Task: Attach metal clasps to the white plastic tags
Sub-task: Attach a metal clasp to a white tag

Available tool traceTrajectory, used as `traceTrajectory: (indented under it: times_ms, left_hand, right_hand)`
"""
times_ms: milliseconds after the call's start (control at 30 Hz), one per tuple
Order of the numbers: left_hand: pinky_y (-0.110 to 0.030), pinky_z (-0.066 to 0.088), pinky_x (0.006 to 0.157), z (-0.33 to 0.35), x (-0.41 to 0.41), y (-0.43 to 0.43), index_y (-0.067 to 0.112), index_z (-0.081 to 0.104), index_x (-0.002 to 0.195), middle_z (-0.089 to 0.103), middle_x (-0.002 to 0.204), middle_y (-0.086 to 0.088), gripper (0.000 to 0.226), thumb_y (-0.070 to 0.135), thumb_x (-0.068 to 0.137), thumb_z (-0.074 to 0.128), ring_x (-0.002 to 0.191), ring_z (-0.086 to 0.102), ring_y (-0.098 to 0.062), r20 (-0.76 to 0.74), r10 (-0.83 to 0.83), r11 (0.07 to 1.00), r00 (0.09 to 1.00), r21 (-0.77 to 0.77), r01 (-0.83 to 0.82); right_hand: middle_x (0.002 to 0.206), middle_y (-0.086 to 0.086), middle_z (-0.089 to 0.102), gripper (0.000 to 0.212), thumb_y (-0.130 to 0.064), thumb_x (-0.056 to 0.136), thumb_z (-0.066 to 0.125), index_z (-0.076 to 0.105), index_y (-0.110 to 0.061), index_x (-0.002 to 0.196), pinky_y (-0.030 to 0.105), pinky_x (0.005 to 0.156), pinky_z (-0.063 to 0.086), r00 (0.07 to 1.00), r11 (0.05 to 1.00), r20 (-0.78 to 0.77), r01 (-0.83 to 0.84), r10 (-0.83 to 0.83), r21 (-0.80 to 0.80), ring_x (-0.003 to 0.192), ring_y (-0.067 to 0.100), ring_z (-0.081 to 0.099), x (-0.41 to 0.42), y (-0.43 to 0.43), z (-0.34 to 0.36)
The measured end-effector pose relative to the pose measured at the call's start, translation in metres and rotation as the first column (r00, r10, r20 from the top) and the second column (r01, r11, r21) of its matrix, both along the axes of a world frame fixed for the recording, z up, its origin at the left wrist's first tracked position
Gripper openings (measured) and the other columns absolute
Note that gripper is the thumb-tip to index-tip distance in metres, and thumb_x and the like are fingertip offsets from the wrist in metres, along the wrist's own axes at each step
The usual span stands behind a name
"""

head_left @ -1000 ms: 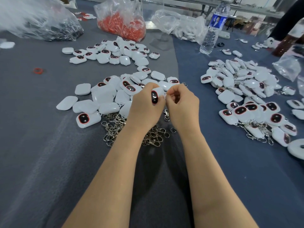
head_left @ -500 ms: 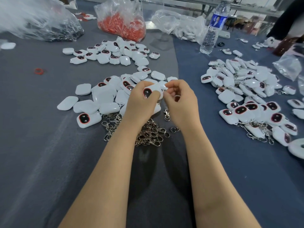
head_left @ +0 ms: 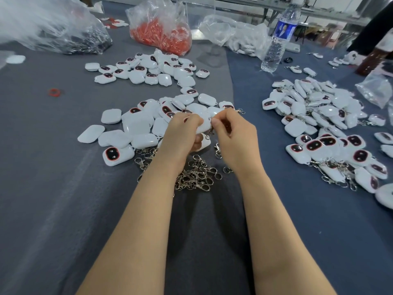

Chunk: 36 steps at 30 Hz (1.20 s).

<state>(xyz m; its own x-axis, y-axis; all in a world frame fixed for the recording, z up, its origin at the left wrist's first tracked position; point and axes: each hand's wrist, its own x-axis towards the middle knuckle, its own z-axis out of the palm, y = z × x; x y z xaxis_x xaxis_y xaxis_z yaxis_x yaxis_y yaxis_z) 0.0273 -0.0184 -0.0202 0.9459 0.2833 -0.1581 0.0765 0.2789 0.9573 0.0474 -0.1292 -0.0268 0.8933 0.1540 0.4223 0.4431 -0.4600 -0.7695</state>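
My left hand (head_left: pixel 182 133) grips a white plastic tag (head_left: pixel 203 124) above the middle of the table. My right hand (head_left: pixel 234 133) pinches a metal clasp (head_left: pixel 211 129) at that tag's right edge; the clasp hangs down between the two hands. A heap of loose metal clasps (head_left: pixel 195 175) lies on the cloth just under my wrists. A pile of white tags (head_left: pixel 138 126) without clasps spreads left of my hands. Tags with clasps on them (head_left: pixel 323 137) are heaped at the right.
Another cluster of white tags (head_left: pixel 148 69) lies further back. Plastic bags of dark parts (head_left: pixel 70 37), red parts (head_left: pixel 161 35) and white parts (head_left: pixel 240 39) line the far edge. A water bottle (head_left: pixel 278 37) stands at the back right. A red ring (head_left: pixel 54 92) lies at the left.
The tag has turned in my left hand, so its dark face no longer shows. My right hand has drawn slightly rightward, and the clasp now hangs at the tag's edge.
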Motion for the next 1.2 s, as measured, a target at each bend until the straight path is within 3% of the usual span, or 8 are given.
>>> traceTrajectory:
  times_ms: [100, 233, 367, 467, 600, 767, 933, 1200]
  left_hand:
    - [-0.03, 0.045, 0.069, -0.004, -0.003, 0.001, 0.016, 0.047, 0.104, 0.054, 0.078, 0.005, 0.015, 0.014, 0.089, 0.049, 0.067, 0.053, -0.013, 0.137, -0.01, 0.814, 0.991, 0.576, -0.071]
    - [-0.029, 0.042, 0.067, -0.006, -0.004, 0.0, 0.016, 0.046, 0.107, 0.053, 0.081, 0.005, 0.016, 0.013, 0.091, 0.049, 0.074, 0.053, -0.018, 0.253, -0.058, 0.678, 0.966, 0.72, -0.148]
    - [-0.023, 0.038, 0.055, 0.001, -0.001, -0.003, 0.016, 0.05, 0.091, 0.051, 0.062, 0.01, 0.008, 0.009, 0.09, 0.045, 0.048, 0.043, -0.006, 0.118, 0.067, 0.988, 0.991, 0.131, -0.082]
    - [-0.014, 0.027, 0.039, 0.002, 0.0, 0.006, 0.011, 0.049, 0.076, 0.047, 0.06, 0.004, 0.018, 0.009, 0.091, 0.039, 0.038, 0.031, -0.003, 0.064, -0.128, 0.883, 0.99, -0.447, 0.144]
    - [-0.011, 0.023, 0.032, 0.002, -0.001, 0.014, 0.008, 0.052, 0.075, 0.043, 0.06, 0.002, 0.025, 0.017, 0.09, 0.034, 0.033, 0.029, -0.001, 0.076, -0.349, 0.742, 0.934, -0.586, 0.325]
    - [-0.011, 0.019, 0.031, 0.002, -0.003, 0.013, 0.01, 0.049, 0.07, 0.04, 0.051, 0.004, 0.025, 0.018, 0.089, 0.036, 0.031, 0.027, -0.002, 0.044, -0.361, 0.76, 0.932, -0.565, 0.321]
    - [-0.016, 0.024, 0.036, 0.002, 0.0, 0.007, 0.012, 0.045, 0.072, 0.044, 0.053, 0.001, 0.015, 0.01, 0.086, 0.043, 0.036, 0.03, -0.008, 0.061, -0.011, 0.998, 0.998, -0.068, 0.015]
    - [-0.024, 0.041, 0.061, -0.003, -0.007, 0.005, 0.02, 0.048, 0.097, 0.051, 0.069, 0.012, 0.012, 0.013, 0.088, 0.054, 0.064, 0.05, -0.008, 0.306, -0.105, 0.739, 0.946, 0.661, -0.132]
  right_hand:
    - [0.063, -0.007, 0.05, 0.015, -0.01, 0.093, 0.052, 0.055, -0.011, 0.078, 0.018, 0.056, 0.035, 1.0, 0.992, 0.004, 0.005, -0.005, -0.122, 0.061, 0.009, 0.042, 0.002, -0.002, -0.002]
    - [0.074, -0.001, 0.057, 0.015, -0.015, 0.095, 0.05, 0.055, -0.011, 0.081, 0.029, 0.065, 0.04, 0.999, 0.988, -0.022, 0.04, -0.044, -0.147, 0.072, 0.02, 0.05, 0.002, 0.0, -0.004]
    - [0.083, -0.011, 0.06, 0.018, -0.011, 0.092, 0.055, 0.054, -0.026, 0.081, 0.008, 0.065, 0.041, 0.994, 0.99, -0.097, -0.033, 0.047, 0.137, 0.074, 0.005, 0.055, -0.001, 0.005, 0.001]
    - [0.074, -0.016, 0.06, 0.02, -0.003, 0.091, 0.056, 0.057, -0.022, 0.084, 0.009, 0.07, 0.046, 0.971, 0.938, -0.156, -0.124, 0.182, 0.323, 0.068, -0.006, 0.057, -0.003, 0.007, 0.005]
    - [0.078, -0.003, 0.064, 0.013, -0.002, 0.092, 0.055, 0.06, -0.013, 0.089, 0.035, 0.086, 0.053, 0.936, 0.877, -0.161, -0.219, 0.313, 0.428, 0.075, 0.01, 0.064, -0.003, 0.003, 0.01]
    - [0.073, -0.002, 0.063, 0.017, -0.003, 0.092, 0.056, 0.06, -0.016, 0.082, 0.025, 0.077, 0.053, 0.93, 0.885, -0.191, -0.213, 0.313, 0.413, 0.074, 0.012, 0.061, -0.002, 0.001, 0.012]
    - [0.065, -0.007, 0.059, 0.017, -0.012, 0.09, 0.061, 0.061, -0.022, 0.077, 0.026, 0.072, 0.048, 0.943, 0.95, -0.248, -0.15, 0.221, 0.275, 0.067, 0.01, 0.055, 0.001, -0.004, 0.009]
    - [0.058, -0.004, 0.061, 0.014, -0.011, 0.091, 0.06, 0.064, -0.013, 0.077, 0.031, 0.071, 0.05, 0.903, 0.96, -0.394, -0.059, 0.169, 0.275, 0.058, 0.008, 0.054, 0.007, -0.011, 0.001]
